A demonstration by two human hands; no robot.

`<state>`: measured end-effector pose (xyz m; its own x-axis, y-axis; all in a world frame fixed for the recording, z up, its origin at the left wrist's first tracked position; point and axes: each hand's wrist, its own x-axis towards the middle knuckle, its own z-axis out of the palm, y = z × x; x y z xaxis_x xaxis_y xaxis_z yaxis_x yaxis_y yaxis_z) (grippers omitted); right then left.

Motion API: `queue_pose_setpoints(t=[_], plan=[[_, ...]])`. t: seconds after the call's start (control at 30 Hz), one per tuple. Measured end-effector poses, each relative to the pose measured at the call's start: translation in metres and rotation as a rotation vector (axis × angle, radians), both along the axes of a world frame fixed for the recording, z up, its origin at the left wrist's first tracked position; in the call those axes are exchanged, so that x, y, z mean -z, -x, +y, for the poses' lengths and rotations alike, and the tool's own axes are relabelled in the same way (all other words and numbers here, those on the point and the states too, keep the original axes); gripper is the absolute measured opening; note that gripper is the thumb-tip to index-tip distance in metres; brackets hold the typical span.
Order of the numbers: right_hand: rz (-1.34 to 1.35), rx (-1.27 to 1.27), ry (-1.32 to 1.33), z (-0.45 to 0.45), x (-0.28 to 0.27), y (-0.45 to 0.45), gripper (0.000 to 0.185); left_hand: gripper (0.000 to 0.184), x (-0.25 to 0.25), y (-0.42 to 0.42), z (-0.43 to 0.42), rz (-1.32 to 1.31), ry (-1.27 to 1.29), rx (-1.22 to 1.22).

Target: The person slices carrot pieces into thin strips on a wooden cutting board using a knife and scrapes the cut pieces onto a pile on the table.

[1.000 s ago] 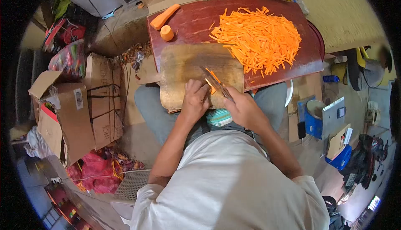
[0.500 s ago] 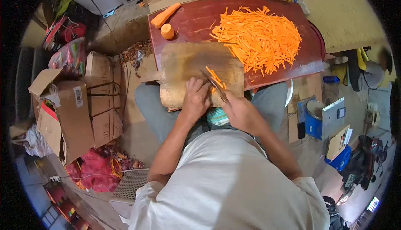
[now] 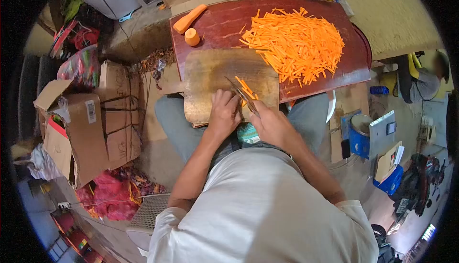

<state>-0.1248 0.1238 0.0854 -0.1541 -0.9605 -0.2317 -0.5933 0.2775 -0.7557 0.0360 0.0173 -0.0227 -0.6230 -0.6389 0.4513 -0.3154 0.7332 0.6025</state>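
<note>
A wooden cutting board (image 3: 203, 72) with a short handle lies across my lap and the table's near edge. My left hand (image 3: 224, 112) rests on it with curled fingers, pressed on a carrot piece (image 3: 243, 103) that is mostly hidden under them. My right hand (image 3: 271, 123) is closed round the handle of a knife (image 3: 237, 89). The blade slants over the board, close beside my left fingertips. Several cut carrot sticks (image 3: 246, 87) lie along the blade's right side.
A large heap of carrot sticks (image 3: 296, 45) covers the right of the red table (image 3: 224, 24). One long peeled carrot (image 3: 190, 18) and a carrot stub (image 3: 191, 37) lie at its left. Cardboard boxes (image 3: 81, 129) stand left; a blue bucket (image 3: 358, 136) is right. A person (image 3: 425, 84) is at far right.
My right hand and the knife have shifted slightly left, toward my left fingertips. My left hand stays in nearly the same place on the board.
</note>
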Motion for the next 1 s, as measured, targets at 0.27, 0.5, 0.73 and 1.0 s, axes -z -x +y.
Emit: queue_pose_setpoints(t=[0.27, 0.5, 0.73, 1.0], plan=[[-0.057, -0.019, -0.025, 0.011, -0.004, 0.001, 0.030, 0.033, -0.004, -0.009, 0.010, 0.015, -0.009, 0.020], [-0.078, -0.018, -0.053, 0.003, -0.009, 0.006, 0.031, 0.033, -0.005, -0.009, 0.008, -0.018, 0.015, 0.040], [-0.067, -0.027, 0.080, 0.007, 0.016, 0.002, 0.035, 0.032, -0.001, -0.006, 0.010, 0.010, 0.027, -0.002], [-0.352, 0.155, 0.059, 0.022, 0.012, 0.031, 0.030, 0.028, -0.012, 0.003, 0.010, -0.038, 0.010, -0.079]])
